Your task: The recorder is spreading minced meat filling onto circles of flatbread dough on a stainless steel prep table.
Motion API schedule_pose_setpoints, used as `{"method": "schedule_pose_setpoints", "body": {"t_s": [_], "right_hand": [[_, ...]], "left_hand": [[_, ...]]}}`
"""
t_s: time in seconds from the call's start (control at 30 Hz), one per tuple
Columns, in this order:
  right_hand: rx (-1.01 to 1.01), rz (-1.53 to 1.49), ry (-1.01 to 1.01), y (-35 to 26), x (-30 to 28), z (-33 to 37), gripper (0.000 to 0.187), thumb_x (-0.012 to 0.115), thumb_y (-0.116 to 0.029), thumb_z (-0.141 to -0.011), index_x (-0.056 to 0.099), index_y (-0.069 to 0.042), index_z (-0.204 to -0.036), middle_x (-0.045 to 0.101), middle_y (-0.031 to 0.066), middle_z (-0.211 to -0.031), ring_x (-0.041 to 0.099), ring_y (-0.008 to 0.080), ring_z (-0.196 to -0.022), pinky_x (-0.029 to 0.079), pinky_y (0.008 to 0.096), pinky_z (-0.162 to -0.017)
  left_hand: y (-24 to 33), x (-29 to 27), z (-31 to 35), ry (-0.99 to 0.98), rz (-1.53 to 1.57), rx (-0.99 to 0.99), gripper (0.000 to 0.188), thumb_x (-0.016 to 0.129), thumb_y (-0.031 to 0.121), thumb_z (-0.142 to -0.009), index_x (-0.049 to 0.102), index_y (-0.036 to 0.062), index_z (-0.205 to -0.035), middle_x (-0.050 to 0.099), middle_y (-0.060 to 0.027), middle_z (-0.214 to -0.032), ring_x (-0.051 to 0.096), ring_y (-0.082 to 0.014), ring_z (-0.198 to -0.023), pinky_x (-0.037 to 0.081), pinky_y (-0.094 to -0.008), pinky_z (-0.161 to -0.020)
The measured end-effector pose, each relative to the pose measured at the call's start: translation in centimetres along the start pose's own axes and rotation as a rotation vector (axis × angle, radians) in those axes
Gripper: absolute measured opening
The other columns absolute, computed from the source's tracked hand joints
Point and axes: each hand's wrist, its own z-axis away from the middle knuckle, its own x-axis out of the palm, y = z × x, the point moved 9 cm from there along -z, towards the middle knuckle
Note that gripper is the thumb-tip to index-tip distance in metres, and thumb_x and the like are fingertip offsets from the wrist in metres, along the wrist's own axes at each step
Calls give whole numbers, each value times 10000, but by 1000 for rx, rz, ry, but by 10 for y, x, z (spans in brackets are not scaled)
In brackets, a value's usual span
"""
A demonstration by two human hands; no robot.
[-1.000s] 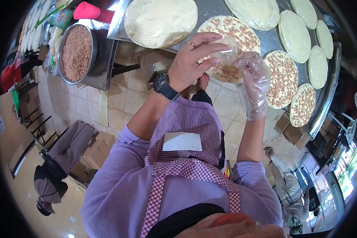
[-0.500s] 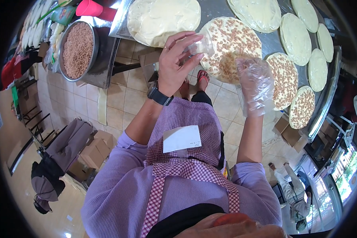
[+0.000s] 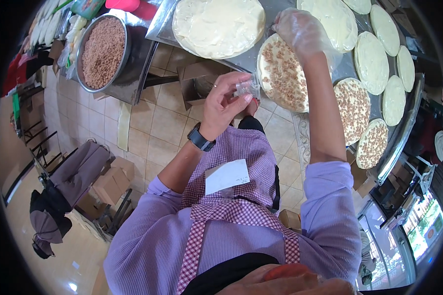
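My left hand (image 3: 220, 105) is closed around a small clear plastic cup (image 3: 248, 86), held out past the near edge of the table. In a clear plastic glove, my right hand (image 3: 300, 32) reaches over the far part of a round flat cake layer (image 3: 283, 81) spread with pale cream and brown crumbs. Its fingers are drawn together above the layer's far edge; what they hold, if anything, is hidden. To the left lies a cream-covered round (image 3: 219, 27) without crumbs. Two more crumb-topped rounds (image 3: 352, 110) lie to the right.
Brown crumbs (image 3: 103, 54) fill a metal bowl (image 3: 125, 59) at the left, beside a pink cup (image 3: 123, 5). Several cream-covered rounds (image 3: 371, 64) lie on the metal table (image 3: 246, 60). Under it stands an open cardboard box (image 3: 194, 81). Another person (image 3: 59, 206) is at the left.
My right hand has moved from the near side of the crumb-topped layer to its far edge. My left hand, still holding the cup, has drawn back slightly toward me.
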Motion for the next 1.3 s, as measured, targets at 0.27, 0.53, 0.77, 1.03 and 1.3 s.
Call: {"method": "schedule_pose_setpoints", "body": {"t_s": [0.27, 0.53, 0.77, 1.03, 1.3], "right_hand": [[-30, -67, -77, 22, 35, -10, 207, 524, -238, -779, 646, -71, -778, 626, 164, -753, 616, 310, -698, 486, 383, -677], [-45, -192, -59, 35, -61, 80, 123, 612, -197, -761, 645, -78, -760, 625, 102, -707, 603, 220, -615, 484, 329, -583], [239, -231, -84, 8, -76, 129, 175, 644, -248, -751, 652, -76, -778, 625, 103, -773, 599, 257, -730, 485, 368, -684], [309, -131, 56, 22, -63, 138, 171, 658, -231, -734, 666, -65, -773, 619, 121, -800, 587, 288, -768, 477, 379, -703], [214, -245, -37, -17, -63, 99, 191, 651, -276, -745, 682, -99, -809, 618, 101, -837, 586, 258, -758, 470, 361, -732]], "left_hand": [[-5, 1, 10, 22, 151, -66, 404, 585, -8, -815, 473, 31, -1201, 412, -57, -1228, 486, -165, -1104, 408, -272, -920], [-9, -10, 12, 60, 166, -81, 403, 570, -15, -824, 457, 20, -1209, 431, -63, -1229, 495, -158, -1093, 412, -274, -920], [-15, -5, 9, 50, 158, -112, 400, 563, -24, -825, 450, 14, -1207, 458, -64, -1210, 499, -152, -1086, 414, -268, -916], [-15, 7, 7, 19, 124, -121, 406, 566, -19, -825, 447, 14, -1212, 479, -66, -1192, 505, -149, -1075, 415, -262, -904], [-17, 3, 9, 49, 162, -116, 375, 565, -34, -821, 492, 37, -1182, 419, -42, -1187, 501, -140, -1066, 447, -240, -880]]}}
